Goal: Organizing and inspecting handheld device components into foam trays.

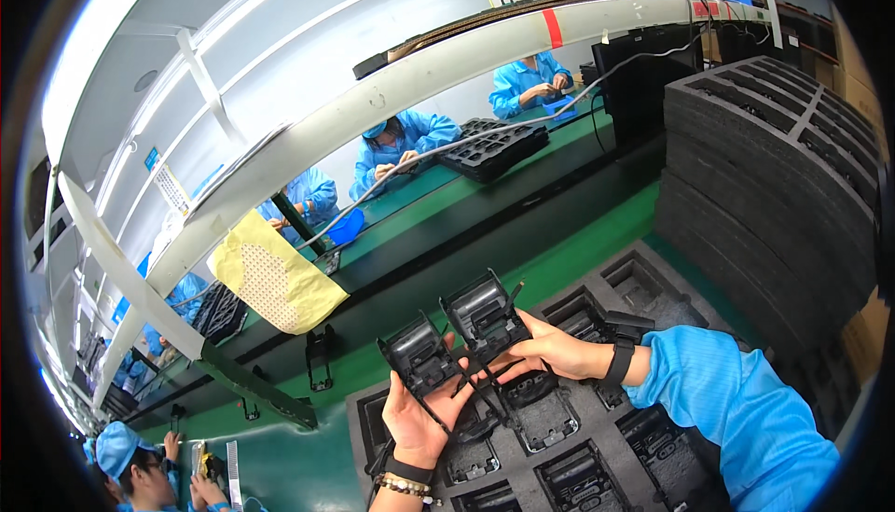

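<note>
My left hand (pixel 417 426) is closed around a black plastic housing (pixel 421 355) with a rounded hollow and a thin frame hanging below it. Beside it, slightly farther and to the right, my right hand (pixel 557 348) grips a second, similar black plastic housing (pixel 484 314). Both parts are held up side by side, close together, above a dark grey foam tray (pixel 597 428). Several black parts lie in the tray's compartments beneath and around my hands. The fingertips behind the two housings are partly hidden.
A tall stack of black foam trays (pixel 755 186) stands at the right. Beyond the green bench runs a dark conveyor edge (pixel 522 186); co-workers in blue sit past it. A yellow cloth (pixel 275 274) hangs from the white beam (pixel 392 92). A person (pixel 140 465) works at lower left.
</note>
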A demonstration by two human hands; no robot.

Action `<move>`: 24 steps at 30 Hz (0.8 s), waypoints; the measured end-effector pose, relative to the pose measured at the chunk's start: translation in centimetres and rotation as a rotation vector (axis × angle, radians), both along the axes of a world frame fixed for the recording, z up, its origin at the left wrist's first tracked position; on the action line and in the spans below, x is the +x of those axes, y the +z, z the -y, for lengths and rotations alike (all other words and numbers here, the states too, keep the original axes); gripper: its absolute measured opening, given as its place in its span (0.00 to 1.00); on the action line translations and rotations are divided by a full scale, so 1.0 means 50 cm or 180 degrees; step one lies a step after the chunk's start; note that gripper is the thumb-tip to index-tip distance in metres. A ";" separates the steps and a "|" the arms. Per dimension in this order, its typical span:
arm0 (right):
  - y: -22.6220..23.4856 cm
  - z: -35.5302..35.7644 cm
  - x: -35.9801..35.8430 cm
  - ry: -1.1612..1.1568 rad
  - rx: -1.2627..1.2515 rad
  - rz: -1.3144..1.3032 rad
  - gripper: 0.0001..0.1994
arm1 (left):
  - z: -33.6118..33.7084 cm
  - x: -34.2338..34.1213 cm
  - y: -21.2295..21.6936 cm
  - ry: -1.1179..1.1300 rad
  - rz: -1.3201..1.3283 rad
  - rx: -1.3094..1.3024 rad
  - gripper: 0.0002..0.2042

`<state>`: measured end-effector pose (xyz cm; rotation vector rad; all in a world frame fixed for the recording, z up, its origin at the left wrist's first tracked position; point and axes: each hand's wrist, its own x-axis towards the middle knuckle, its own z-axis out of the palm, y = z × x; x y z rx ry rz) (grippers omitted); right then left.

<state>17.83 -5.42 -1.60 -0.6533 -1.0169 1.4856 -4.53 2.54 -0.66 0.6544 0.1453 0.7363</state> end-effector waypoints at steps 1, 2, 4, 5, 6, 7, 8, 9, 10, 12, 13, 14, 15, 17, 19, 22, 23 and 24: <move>0.004 0.005 -0.005 0.0022 0.0028 0.0032 0.35 | 0.003 -0.005 0.001 -0.0025 0.0038 0.0057 0.30; 0.006 0.010 -0.010 0.0046 0.0053 0.0062 0.36 | 0.006 -0.011 0.001 -0.0049 0.0074 0.0111 0.30; -0.005 0.001 -0.002 0.0021 0.0019 0.0044 0.36 | -0.002 -0.006 -0.004 -0.0097 0.0088 0.0102 0.30; -0.010 -0.002 0.000 -0.0007 -0.0007 0.0035 0.36 | -0.004 -0.005 -0.005 -0.0147 0.0110 0.0101 0.30; -0.012 -0.004 -0.001 0.0045 -0.0004 0.0034 0.36 | -0.003 -0.008 -0.004 -0.0095 0.0109 0.0105 0.30; -0.013 -0.008 -0.004 0.0056 -0.0032 -0.0034 0.37 | 0.000 -0.010 -0.002 -0.0109 0.0112 0.0079 0.31; -0.015 -0.011 -0.007 0.0082 -0.0060 -0.0102 0.37 | 0.003 -0.013 0.000 -0.0109 0.0114 0.0057 0.31; -0.020 -0.016 -0.013 0.0070 -0.0101 -0.0109 0.36 | 0.004 -0.024 -0.002 -0.0038 0.0049 0.0119 0.32; -0.015 -0.013 -0.008 0.0054 -0.0130 -0.0072 0.35 | 0.001 -0.021 -0.005 -0.0060 0.0025 0.0079 0.32; -0.019 -0.013 -0.009 -0.0178 -0.0206 -0.0024 0.35 | -0.004 -0.017 -0.008 -0.0115 0.0016 0.0012 0.30; -0.012 -0.009 -0.010 -0.0207 -0.0245 -0.0118 0.35 | -0.009 -0.012 -0.015 -0.0183 0.0059 -0.0016 0.29; -0.009 0.003 -0.003 -0.0376 -0.0259 -0.0024 0.34 | -0.010 0.002 -0.018 -0.0317 0.0132 0.0039 0.30; -0.005 0.003 -0.006 -0.0401 -0.0227 -0.0125 0.33 | -0.012 0.002 -0.023 -0.0398 0.0267 0.0040 0.30; -0.005 -0.001 -0.016 -0.0572 -0.0251 -0.0123 0.31 | -0.012 -0.003 -0.021 -0.0460 0.0377 0.0150 0.30; -0.006 -0.002 -0.015 -0.0591 -0.0208 -0.0024 0.30 | -0.017 -0.003 -0.025 -0.0501 0.0404 0.0250 0.30; -0.014 -0.008 -0.018 -0.0649 -0.0176 0.0044 0.30 | -0.023 -0.007 -0.031 -0.0489 0.0428 0.0350 0.29; -0.011 -0.009 -0.022 -0.0621 -0.0143 0.0087 0.30 | -0.023 -0.010 -0.031 -0.0447 0.0442 0.0315 0.29; -0.014 -0.007 -0.024 -0.0652 -0.0162 0.0106 0.30 | -0.021 -0.011 -0.035 -0.0453 0.0450 0.0298 0.29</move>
